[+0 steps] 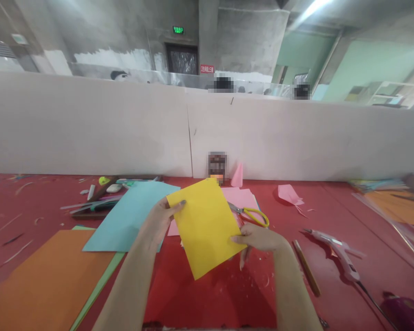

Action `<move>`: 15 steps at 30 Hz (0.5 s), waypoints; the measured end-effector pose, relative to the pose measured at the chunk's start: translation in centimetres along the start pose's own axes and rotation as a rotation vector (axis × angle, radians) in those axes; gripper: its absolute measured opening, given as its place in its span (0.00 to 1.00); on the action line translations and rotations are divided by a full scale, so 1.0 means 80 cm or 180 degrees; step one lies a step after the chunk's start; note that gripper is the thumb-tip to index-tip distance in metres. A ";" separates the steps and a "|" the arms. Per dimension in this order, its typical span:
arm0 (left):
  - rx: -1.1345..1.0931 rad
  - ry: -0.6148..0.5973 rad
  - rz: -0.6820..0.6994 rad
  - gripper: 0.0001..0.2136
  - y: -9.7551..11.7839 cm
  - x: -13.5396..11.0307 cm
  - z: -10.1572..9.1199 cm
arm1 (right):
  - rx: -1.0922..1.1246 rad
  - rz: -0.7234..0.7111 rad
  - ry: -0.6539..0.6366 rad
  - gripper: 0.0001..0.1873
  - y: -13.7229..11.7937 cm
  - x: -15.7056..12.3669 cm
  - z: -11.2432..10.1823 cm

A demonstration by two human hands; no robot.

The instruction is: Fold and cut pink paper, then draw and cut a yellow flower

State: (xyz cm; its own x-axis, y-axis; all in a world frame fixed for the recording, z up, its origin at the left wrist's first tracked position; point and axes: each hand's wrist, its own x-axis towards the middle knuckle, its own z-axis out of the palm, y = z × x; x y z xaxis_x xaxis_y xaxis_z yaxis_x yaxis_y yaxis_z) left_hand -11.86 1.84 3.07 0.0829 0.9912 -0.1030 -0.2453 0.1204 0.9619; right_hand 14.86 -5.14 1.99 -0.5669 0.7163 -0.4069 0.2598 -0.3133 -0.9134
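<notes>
A sheet of yellow paper (207, 230) is held up over the red table, tilted, between both hands. My left hand (162, 218) pinches its upper left edge, thumb on top. At the lower right corner, my right hand (258, 239) grips it between thumb and fingers. Behind the sheet lie scissors (257, 216) with yellow handles, on pink paper (243, 196) that the yellow sheet partly hides. Light blue paper (127, 220) lies to the left, partly behind my left arm. A pink paper cone (238, 175) stands near the white partition.
Orange paper (51, 276) lies over green sheets at the left. Behind is a tray (79, 214) of tools. On the right are a brown stick (307, 269), a corded glue gun (338, 253) and a pink paper piece (289, 194). A white partition (89, 124) borders the table's far side.
</notes>
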 end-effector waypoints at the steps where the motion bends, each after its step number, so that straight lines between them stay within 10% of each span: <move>1: -0.0087 0.0098 0.0040 0.14 -0.001 0.002 -0.003 | 0.0011 -0.0008 0.0013 0.19 0.000 0.000 0.000; 15: -0.0620 0.0635 0.0316 0.12 0.004 0.001 0.001 | 0.0017 -0.0062 0.0079 0.20 0.004 -0.002 0.001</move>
State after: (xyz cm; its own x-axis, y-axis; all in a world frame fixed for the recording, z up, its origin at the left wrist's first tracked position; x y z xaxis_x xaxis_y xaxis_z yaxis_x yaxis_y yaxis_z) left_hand -11.88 1.92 3.36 -0.1375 0.9875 -0.0771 -0.4251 0.0115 0.9051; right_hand 14.98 -5.41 1.77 -0.5523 0.7374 -0.3888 0.2447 -0.3025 -0.9212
